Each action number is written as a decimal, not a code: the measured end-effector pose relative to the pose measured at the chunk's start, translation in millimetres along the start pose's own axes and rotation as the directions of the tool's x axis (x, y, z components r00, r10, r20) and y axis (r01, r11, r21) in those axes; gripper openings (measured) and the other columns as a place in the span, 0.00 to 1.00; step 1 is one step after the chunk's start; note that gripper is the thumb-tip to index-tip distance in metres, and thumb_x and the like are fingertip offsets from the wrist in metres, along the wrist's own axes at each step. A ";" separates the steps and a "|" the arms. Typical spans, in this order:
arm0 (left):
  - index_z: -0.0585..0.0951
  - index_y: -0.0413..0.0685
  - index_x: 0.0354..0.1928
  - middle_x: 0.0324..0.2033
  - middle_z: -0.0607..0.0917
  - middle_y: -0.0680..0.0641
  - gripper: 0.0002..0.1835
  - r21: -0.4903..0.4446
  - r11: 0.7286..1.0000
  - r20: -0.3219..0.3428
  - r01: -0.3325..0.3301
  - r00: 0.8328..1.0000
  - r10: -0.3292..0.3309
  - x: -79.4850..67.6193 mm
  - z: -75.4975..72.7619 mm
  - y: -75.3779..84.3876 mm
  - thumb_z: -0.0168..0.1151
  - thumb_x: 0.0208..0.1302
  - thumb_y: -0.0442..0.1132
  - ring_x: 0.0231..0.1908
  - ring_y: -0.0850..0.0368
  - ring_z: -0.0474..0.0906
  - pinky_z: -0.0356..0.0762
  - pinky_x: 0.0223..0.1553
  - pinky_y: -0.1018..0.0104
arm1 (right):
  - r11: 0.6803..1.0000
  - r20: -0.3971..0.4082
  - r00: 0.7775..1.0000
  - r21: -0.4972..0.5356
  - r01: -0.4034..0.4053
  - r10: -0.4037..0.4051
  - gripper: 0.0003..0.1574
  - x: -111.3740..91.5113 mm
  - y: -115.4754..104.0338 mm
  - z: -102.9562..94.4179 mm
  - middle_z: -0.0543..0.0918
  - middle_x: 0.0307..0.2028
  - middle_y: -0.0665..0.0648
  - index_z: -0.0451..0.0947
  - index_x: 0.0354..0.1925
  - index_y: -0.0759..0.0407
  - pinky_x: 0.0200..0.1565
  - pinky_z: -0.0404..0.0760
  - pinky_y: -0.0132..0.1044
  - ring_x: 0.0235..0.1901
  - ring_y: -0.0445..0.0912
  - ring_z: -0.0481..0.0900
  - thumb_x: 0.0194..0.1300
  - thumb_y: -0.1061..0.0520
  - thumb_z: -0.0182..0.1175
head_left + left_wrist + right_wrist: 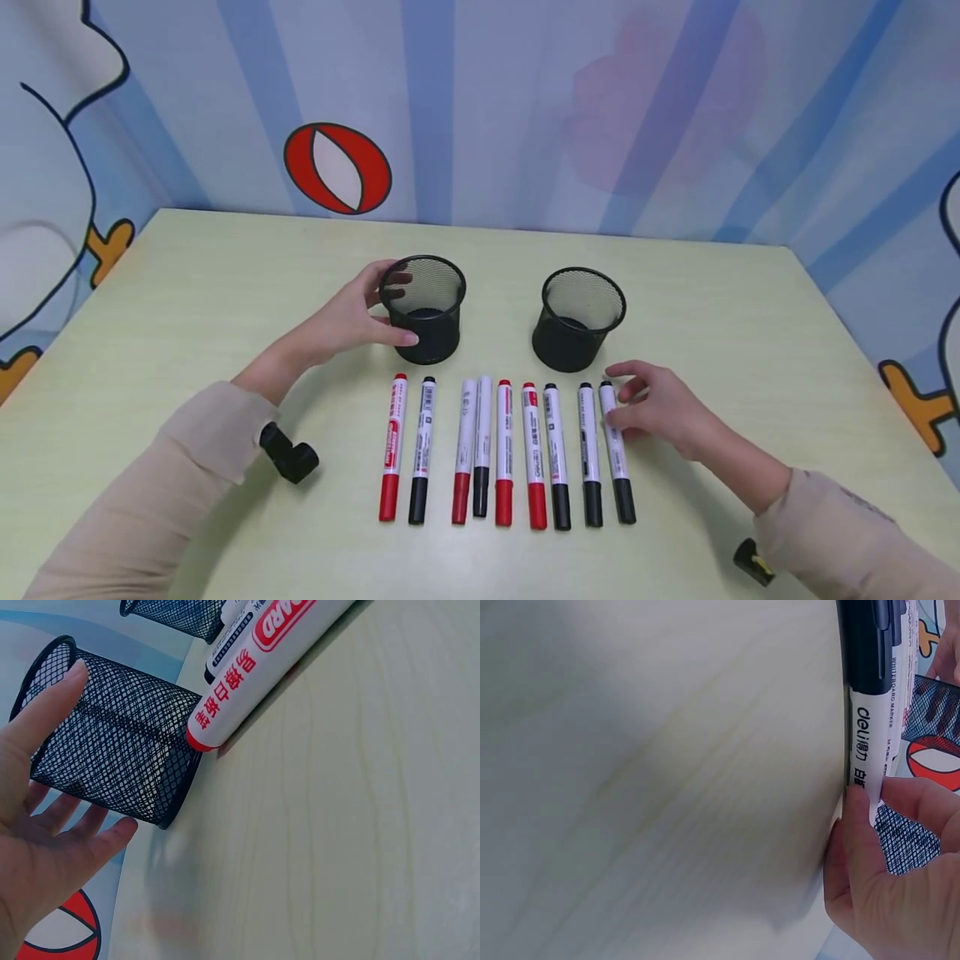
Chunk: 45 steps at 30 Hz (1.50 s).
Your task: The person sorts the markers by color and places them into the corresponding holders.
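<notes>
My left hand [348, 315] holds the left black mesh pen cup [433, 340], thumb on its near side and fingers round its far side. The cup stands upright on the table. In the right wrist view, my right hand [900, 866] pinches a black-capped whiteboard marker [866, 727] between thumb and fingers. It is the rightmost of a row of markers, lying flat with its black cap towards me. Several red-capped markers, such as the leftmost red marker [393, 450], and black-capped ones, such as the neighbouring black marker [590, 450], lie side by side.
A second black mesh pen cup [572, 346] stands upright to the right, behind the row. The pale wooden table [247, 275] ends at a blue striped cartoon wall [495, 125]. Black wrist devices, such as the left one [288, 454], sit at both sleeves.
</notes>
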<state>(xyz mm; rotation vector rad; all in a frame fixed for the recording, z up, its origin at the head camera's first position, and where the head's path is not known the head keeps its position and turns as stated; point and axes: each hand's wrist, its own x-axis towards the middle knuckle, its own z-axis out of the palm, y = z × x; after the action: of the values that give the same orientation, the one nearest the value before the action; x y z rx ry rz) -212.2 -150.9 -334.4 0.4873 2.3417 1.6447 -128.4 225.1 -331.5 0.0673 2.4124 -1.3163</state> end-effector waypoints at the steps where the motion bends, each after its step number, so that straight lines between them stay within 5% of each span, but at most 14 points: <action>1: 0.53 0.47 0.68 0.64 0.64 0.44 0.49 0.000 1.000 -0.005 0.001 1.000 -0.001 0.1 0.6 -0.4 0.73 0.47 0.35 0.65 0.46 0.57 0.68 0.57 0.48 | 1.000 0.001 1.000 -0.004 -0.004 0.004 0.37 0.5 -0.4 0.2 0.68 0.36 0.60 0.64 0.59 0.70 0.31 0.82 0.38 0.33 0.49 0.73 0.50 0.69 0.64; 18: 0.56 0.46 0.67 0.64 0.65 0.45 0.46 0.014 1.000 -0.011 -0.009 1.000 0.009 2.3 5.9 -0.4 0.73 0.47 0.34 0.63 0.50 0.58 0.69 0.56 0.48 | 0.997 0.005 0.997 -0.040 -0.072 0.072 0.33 1.1 -2.4 -0.8 0.71 0.31 0.59 0.66 0.56 0.69 0.29 0.81 0.37 0.26 0.46 0.74 0.50 0.71 0.62; 30: 0.57 0.47 0.66 0.63 0.65 0.45 0.46 -0.002 1.000 -0.005 -0.013 1.000 0.013 4.7 5.7 1.4 0.73 0.47 0.35 0.63 0.50 0.60 0.68 0.57 0.47 | 0.983 0.084 0.993 0.160 -0.094 0.081 0.38 -1.0 3.1 -19.1 0.71 0.35 0.59 0.60 0.61 0.69 0.35 0.82 0.40 0.31 0.46 0.76 0.52 0.69 0.60; 45: 0.56 0.47 0.66 0.64 0.65 0.46 0.46 0.006 1.000 -0.009 -0.011 1.000 0.011 3.8 3.3 0.3 0.73 0.47 0.35 0.63 0.50 0.59 0.66 0.58 0.46 | 0.968 0.067 0.998 0.250 -0.028 0.011 0.39 -2.8 -9.3 -48.9 0.71 0.38 0.58 0.54 0.64 0.67 0.39 0.82 0.43 0.35 0.46 0.78 0.58 0.67 0.60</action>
<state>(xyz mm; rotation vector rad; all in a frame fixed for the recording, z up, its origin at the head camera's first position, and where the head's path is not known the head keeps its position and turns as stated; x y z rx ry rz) -214.4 -146.5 -335.3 0.4961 2.3550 1.6482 -143.2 260.3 -299.6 0.1154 2.1742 -1.5834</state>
